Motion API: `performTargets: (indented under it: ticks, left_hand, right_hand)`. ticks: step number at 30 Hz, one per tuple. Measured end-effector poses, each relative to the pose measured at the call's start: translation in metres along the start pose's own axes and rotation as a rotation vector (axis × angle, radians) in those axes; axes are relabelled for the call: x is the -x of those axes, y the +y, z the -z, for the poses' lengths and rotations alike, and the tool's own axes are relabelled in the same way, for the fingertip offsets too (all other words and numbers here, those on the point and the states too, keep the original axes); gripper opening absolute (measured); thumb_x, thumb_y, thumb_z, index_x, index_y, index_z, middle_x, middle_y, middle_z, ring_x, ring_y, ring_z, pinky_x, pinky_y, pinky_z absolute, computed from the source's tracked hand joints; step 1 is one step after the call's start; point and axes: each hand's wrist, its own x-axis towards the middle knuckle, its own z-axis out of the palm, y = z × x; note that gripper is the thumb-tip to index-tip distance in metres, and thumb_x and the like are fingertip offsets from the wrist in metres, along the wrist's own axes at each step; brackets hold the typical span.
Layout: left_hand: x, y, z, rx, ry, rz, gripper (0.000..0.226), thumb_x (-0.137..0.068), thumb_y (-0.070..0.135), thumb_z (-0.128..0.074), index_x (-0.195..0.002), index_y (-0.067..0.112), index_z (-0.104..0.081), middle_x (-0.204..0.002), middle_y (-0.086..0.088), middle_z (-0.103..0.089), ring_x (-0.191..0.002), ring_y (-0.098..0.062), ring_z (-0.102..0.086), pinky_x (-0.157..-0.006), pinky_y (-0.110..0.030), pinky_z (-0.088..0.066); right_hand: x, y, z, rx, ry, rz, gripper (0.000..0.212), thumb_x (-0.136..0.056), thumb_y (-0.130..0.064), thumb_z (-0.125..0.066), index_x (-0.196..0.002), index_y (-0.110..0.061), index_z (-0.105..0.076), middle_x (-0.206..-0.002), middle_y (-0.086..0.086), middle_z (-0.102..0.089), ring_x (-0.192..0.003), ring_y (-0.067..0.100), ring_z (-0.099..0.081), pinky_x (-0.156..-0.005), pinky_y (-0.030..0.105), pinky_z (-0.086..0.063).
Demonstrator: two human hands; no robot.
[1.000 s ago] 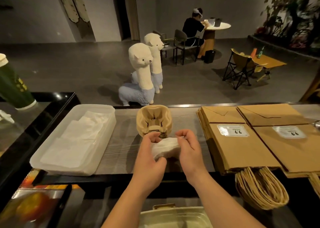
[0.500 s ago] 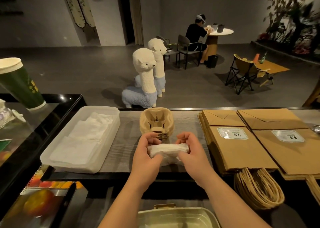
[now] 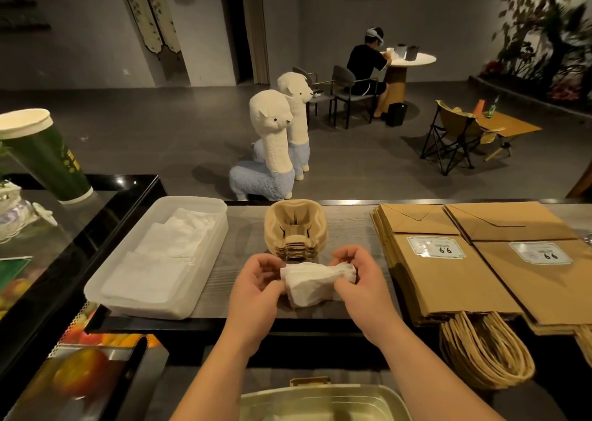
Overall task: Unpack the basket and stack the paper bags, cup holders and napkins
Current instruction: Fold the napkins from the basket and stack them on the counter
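Both hands hold a small stack of white napkins [image 3: 312, 281] just above the grey counter, my left hand [image 3: 258, 287] at its left end and my right hand [image 3: 360, 279] at its right end. Right behind it stands a stack of tan pulp cup holders [image 3: 296, 225]. A white plastic tray [image 3: 105, 287] at the left holds more flat napkins [image 3: 160, 260]. Two piles of brown paper bags [image 3: 448, 279] lie at the right, their rope handles [image 3: 483, 350] hanging over the front edge. The rim of the pale basket [image 3: 323, 400] shows at the bottom.
A green paper cup [image 3: 45, 158] stands on the black glass case [image 3: 80, 228] at the left. Beyond the counter are two alpaca figures [image 3: 272, 151], a folding chair [image 3: 455, 135] and a seated person [image 3: 368, 68] at a round table.
The napkin stack has been turned level and spread wider between my hands. The camera has tilted slightly, and the view has shifted down and right.
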Motion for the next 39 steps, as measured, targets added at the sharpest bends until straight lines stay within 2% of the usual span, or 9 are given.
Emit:
performTargets:
  ticks: [5, 7, 13, 18, 24, 28, 33, 36, 39]
  left_hand:
    - [-0.003, -0.001, 0.005, -0.149, 0.062, -0.039, 0.011, -0.095, 0.011, -0.069, -0.09, 0.021, -0.07, -0.085, 0.003, -0.076, -0.083, -0.016, -0.072, -0.073, -0.031, -0.06]
    - [-0.002, 0.002, 0.006, -0.133, 0.082, -0.048, 0.011, -0.095, 0.011, -0.069, -0.088, 0.019, -0.069, -0.083, 0.002, -0.075, -0.083, -0.018, -0.071, -0.071, -0.027, -0.058]
    - [0.001, 0.017, 0.017, 0.023, 0.164, -0.1, 0.007, -0.104, 0.011, -0.053, -0.1, 0.012, -0.059, -0.095, 0.0, -0.076, -0.091, -0.019, -0.071, -0.084, -0.035, -0.058]
    - [0.005, 0.006, 0.016, -0.109, -0.02, -0.023, 0.027, -0.096, 0.022, -0.069, -0.116, 0.036, -0.058, -0.11, 0.009, -0.069, -0.105, -0.007, -0.065, -0.09, -0.028, -0.053]
    - [0.0, 0.002, 0.009, -0.327, 0.001, -0.127, 0.022, -0.087, 0.024, -0.08, -0.102, 0.035, -0.069, -0.097, 0.016, -0.071, -0.091, -0.001, -0.065, -0.081, -0.028, -0.058]
    - [-0.001, 0.005, 0.008, -0.154, 0.117, -0.095, 0.017, -0.094, 0.011, -0.069, -0.081, 0.022, -0.069, -0.078, 0.002, -0.071, -0.077, -0.015, -0.065, -0.071, -0.034, -0.053]
    - [0.008, 0.014, 0.022, 0.21, 0.359, -0.005, 0.007, -0.1, 0.01, -0.061, -0.095, 0.008, -0.065, -0.086, -0.003, -0.072, -0.086, -0.02, -0.068, -0.073, -0.034, -0.053]
    - [0.013, 0.019, 0.029, 0.308, 0.411, 0.041, 0.009, -0.103, 0.012, -0.057, -0.104, 0.009, -0.066, -0.098, -0.005, -0.073, -0.093, -0.019, -0.07, -0.074, -0.033, -0.055]
    - [0.017, 0.016, 0.031, 0.192, 0.358, -0.003, 0.007, -0.103, 0.014, -0.059, -0.101, 0.017, -0.065, -0.1, -0.006, -0.072, -0.099, -0.025, -0.069, -0.083, -0.041, -0.058]
  right_hand:
    - [0.0, 0.001, -0.001, 0.004, -0.029, -0.02, 0.04, -0.086, 0.012, -0.058, -0.104, -0.024, -0.059, -0.101, 0.003, -0.06, -0.084, 0.014, -0.057, -0.065, 0.017, -0.052]
    - [-0.001, 0.0, 0.0, 0.011, -0.049, -0.029, 0.039, -0.087, 0.008, -0.062, -0.105, -0.026, -0.058, -0.102, 0.002, -0.061, -0.085, 0.014, -0.058, -0.065, 0.018, -0.053]
    - [-0.001, 0.002, 0.0, 0.079, -0.03, -0.021, 0.024, -0.091, -0.004, -0.067, -0.099, -0.027, -0.064, -0.097, -0.001, -0.065, -0.084, 0.01, -0.059, -0.064, 0.017, -0.051]
    - [0.0, -0.001, -0.003, 0.106, -0.031, -0.03, 0.023, -0.091, -0.004, -0.067, -0.099, -0.026, -0.064, -0.096, -0.001, -0.065, -0.084, 0.012, -0.059, -0.06, 0.015, -0.05]
    - [0.001, -0.001, -0.001, 0.091, -0.035, -0.024, 0.024, -0.089, -0.003, -0.068, -0.099, -0.025, -0.064, -0.096, 0.0, -0.066, -0.085, 0.013, -0.062, -0.063, 0.016, -0.052]
    - [0.0, 0.0, -0.002, 0.091, -0.024, -0.051, 0.02, -0.09, -0.007, -0.068, -0.098, -0.025, -0.065, -0.096, -0.001, -0.065, -0.088, 0.016, -0.061, -0.067, 0.021, -0.055]
    - [0.008, -0.01, 0.007, 0.119, 0.049, 0.026, 0.018, -0.089, -0.003, -0.069, -0.088, -0.02, -0.066, -0.081, -0.001, -0.063, -0.072, 0.012, -0.056, -0.059, 0.017, -0.049]
    - [0.029, -0.031, 0.025, 0.324, -0.066, 0.202, 0.029, -0.088, 0.0, -0.068, -0.086, -0.029, -0.065, -0.084, -0.009, -0.063, -0.075, 0.009, -0.057, -0.064, 0.021, -0.047]
    - [0.056, -0.061, 0.04, 0.45, -0.274, 0.314, 0.038, -0.087, 0.003, -0.067, -0.089, -0.035, -0.065, -0.094, -0.011, -0.065, -0.089, 0.013, -0.06, -0.074, 0.024, -0.05]
